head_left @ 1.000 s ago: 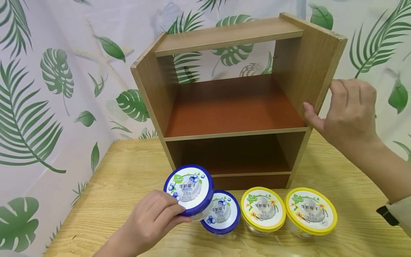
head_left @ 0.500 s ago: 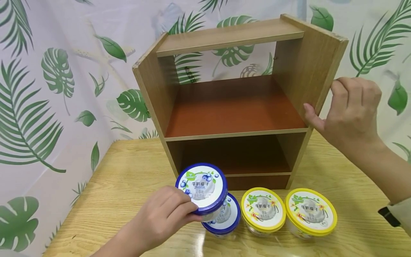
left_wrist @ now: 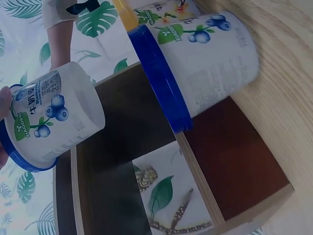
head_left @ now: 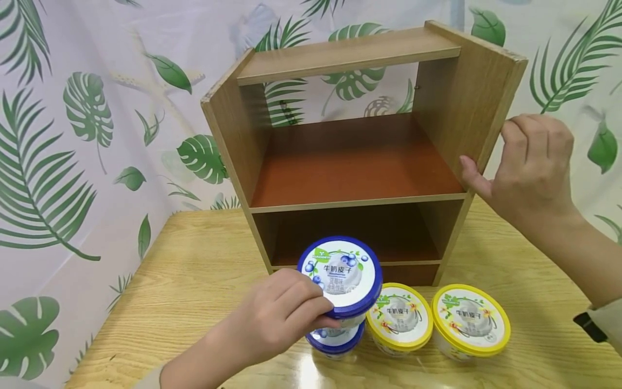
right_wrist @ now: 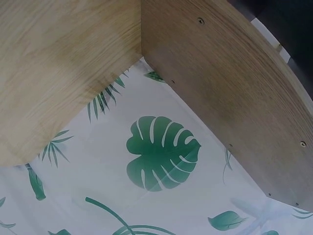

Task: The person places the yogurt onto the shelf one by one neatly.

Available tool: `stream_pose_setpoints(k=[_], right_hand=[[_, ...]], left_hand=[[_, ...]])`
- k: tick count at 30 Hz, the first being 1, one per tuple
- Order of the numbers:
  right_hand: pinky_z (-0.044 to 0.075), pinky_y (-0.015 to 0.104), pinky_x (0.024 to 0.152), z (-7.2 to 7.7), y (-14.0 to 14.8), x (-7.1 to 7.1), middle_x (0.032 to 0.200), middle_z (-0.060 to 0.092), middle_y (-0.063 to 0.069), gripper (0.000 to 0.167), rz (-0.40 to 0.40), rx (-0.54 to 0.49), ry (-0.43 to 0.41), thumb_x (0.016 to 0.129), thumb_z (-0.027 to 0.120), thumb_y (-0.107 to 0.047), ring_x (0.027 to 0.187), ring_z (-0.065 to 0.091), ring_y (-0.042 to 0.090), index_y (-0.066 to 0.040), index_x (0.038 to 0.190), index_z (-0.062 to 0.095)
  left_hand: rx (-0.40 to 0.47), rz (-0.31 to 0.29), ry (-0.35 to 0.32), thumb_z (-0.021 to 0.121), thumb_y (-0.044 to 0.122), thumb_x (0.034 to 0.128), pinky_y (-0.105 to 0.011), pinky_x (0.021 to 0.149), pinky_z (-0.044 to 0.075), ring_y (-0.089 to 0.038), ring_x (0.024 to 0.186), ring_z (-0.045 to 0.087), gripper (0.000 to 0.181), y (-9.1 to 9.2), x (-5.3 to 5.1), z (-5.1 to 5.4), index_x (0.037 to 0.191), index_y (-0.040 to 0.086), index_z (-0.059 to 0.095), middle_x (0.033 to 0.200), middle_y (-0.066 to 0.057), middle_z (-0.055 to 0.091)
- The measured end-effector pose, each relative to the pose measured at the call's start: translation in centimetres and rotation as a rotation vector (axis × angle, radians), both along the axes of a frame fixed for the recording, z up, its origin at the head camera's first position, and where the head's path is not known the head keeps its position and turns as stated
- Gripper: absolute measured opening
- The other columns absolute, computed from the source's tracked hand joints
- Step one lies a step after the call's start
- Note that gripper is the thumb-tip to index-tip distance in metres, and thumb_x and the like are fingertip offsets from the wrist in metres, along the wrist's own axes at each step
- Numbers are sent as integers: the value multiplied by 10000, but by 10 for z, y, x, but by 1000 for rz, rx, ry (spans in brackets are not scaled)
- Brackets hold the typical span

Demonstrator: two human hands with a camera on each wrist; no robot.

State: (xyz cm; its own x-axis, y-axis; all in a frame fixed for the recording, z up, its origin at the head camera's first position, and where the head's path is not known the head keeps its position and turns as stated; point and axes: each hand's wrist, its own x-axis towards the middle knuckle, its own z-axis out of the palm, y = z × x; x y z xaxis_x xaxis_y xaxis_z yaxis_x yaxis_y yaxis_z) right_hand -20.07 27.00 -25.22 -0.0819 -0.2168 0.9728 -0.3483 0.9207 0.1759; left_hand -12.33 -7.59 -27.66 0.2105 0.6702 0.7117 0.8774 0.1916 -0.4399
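Note:
My left hand (head_left: 286, 313) pinches the rim of a blue-lidded tub (head_left: 342, 275), raised in front of the wooden shelf unit (head_left: 357, 204). Partly covered below it, a second blue-lidded tub (head_left: 335, 341) stands on the table. The left wrist view shows the held tub (left_wrist: 58, 115) at the left, fingertips at its lid, apart from the standing tub (left_wrist: 210, 63). My right hand (head_left: 534, 167) grips the front edge of the unit's right side panel, thumb on the inner face. The right wrist view shows the panel's outer face (right_wrist: 220, 93), not the hand.
Two yellow-lidded tubs (head_left: 399, 316) stand right of the blue ones, before the unit's base. The unit has a red-brown middle shelf (head_left: 350, 162) and a darker compartment below. Leaf-patterned cloth (head_left: 121, 108) hangs behind and to the left of the wooden table (head_left: 194, 259).
My left hand has carried the blue-lidded tub to the right and slightly up, over the standing blue one. The right hand stays on the side panel, nearly unmoved.

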Motion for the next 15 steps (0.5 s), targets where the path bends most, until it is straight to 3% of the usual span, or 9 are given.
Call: stream_pose_setpoints(k=[15], right_hand=[[332, 597, 891, -2, 0, 1, 970, 482, 357, 526, -5, 0, -27, 868, 481, -341, 954, 453, 515, 161, 1019, 449]], left_hand=[[-5, -22, 25, 733, 318, 821, -201, 760, 508, -97, 766, 583, 266, 29, -10, 3, 879, 69, 662, 830, 16, 627]])
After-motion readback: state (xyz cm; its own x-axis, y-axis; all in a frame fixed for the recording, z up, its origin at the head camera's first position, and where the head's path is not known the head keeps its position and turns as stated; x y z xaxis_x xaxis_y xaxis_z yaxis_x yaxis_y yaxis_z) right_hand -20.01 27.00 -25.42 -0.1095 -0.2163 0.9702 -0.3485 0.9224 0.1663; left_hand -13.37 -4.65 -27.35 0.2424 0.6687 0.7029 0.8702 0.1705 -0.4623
